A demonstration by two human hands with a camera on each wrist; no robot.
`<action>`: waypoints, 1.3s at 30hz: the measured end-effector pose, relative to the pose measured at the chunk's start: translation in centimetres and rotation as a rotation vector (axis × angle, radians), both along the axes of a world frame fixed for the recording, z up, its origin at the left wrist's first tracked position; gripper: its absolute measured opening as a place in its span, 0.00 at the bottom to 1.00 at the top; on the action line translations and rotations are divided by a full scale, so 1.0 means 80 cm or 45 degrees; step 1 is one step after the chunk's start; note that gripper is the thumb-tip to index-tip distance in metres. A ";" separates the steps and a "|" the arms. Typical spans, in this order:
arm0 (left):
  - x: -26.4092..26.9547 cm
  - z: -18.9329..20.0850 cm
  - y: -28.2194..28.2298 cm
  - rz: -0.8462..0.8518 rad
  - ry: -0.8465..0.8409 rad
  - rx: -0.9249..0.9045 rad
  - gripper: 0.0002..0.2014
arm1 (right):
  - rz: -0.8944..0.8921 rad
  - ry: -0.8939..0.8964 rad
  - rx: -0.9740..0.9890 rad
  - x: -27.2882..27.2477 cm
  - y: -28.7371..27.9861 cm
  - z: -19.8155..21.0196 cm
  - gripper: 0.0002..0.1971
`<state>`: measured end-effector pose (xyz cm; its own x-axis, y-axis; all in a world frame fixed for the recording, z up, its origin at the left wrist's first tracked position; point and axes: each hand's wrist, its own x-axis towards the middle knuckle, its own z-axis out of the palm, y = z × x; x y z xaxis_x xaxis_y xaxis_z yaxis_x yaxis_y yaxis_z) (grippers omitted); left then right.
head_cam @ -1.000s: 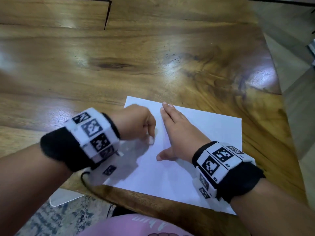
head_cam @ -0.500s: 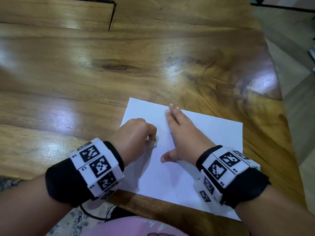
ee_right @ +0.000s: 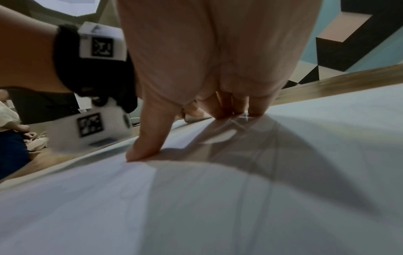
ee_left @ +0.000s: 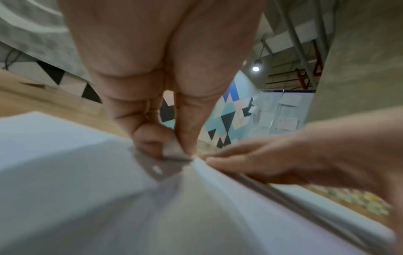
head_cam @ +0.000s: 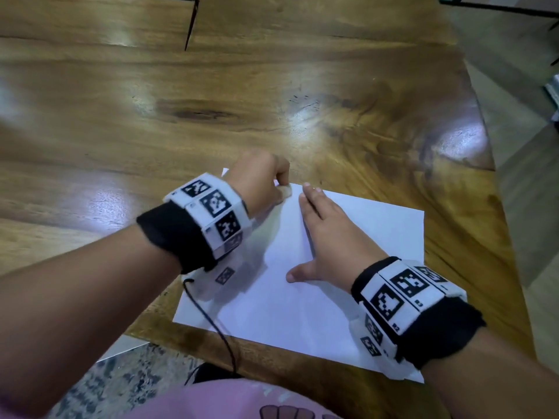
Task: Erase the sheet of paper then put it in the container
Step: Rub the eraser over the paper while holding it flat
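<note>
A white sheet of paper [head_cam: 305, 300] lies near the front edge of the wooden table [head_cam: 181, 131]. My left hand [head_cam: 260, 179] is curled at the sheet's far left corner and pinches a small white eraser [head_cam: 286, 190] against the paper. In the left wrist view the eraser [ee_left: 174, 150] sits between thumb and finger on the paper [ee_left: 87, 189]. My right hand [head_cam: 326, 237] lies flat on the sheet with straight fingers and the thumb spread, holding it down. The right wrist view shows those fingertips [ee_right: 229, 112] pressing the paper [ee_right: 196, 207]. No container is in view.
The table's right edge [head_cam: 496, 207] drops to a grey floor. A black cable [head_cam: 217, 325] hangs from my left wristband over the table's front edge. A patterned rug [head_cam: 127, 385] lies below. A dark crack [head_cam: 190, 25] marks the far tabletop.
My left hand has slid the eraser from the sheet's middle left up to its far left corner. The right hand has stayed flat on the paper.
</note>
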<state>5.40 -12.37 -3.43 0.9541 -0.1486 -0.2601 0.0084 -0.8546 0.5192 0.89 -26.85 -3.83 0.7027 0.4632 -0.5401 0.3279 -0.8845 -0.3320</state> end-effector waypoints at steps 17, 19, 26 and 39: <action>-0.063 -0.002 0.012 -0.257 0.031 0.074 0.03 | 0.005 -0.011 -0.020 0.000 0.001 -0.002 0.63; -0.077 0.000 0.021 -0.318 0.202 0.079 0.02 | 0.011 -0.013 -0.022 -0.001 0.001 -0.003 0.63; -0.046 -0.003 0.019 -0.112 0.059 0.006 0.04 | 0.052 0.005 0.000 0.000 0.000 -0.004 0.58; -0.081 -0.013 0.031 -0.019 -0.069 0.004 0.03 | 0.038 0.007 0.010 0.000 -0.001 -0.007 0.58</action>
<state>-1.09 -9.91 -4.46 0.9644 -0.1621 -0.2089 -0.0321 -0.8560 0.5160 0.88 -26.92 -4.37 0.6854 0.4883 -0.5402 0.3525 -0.8716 -0.3406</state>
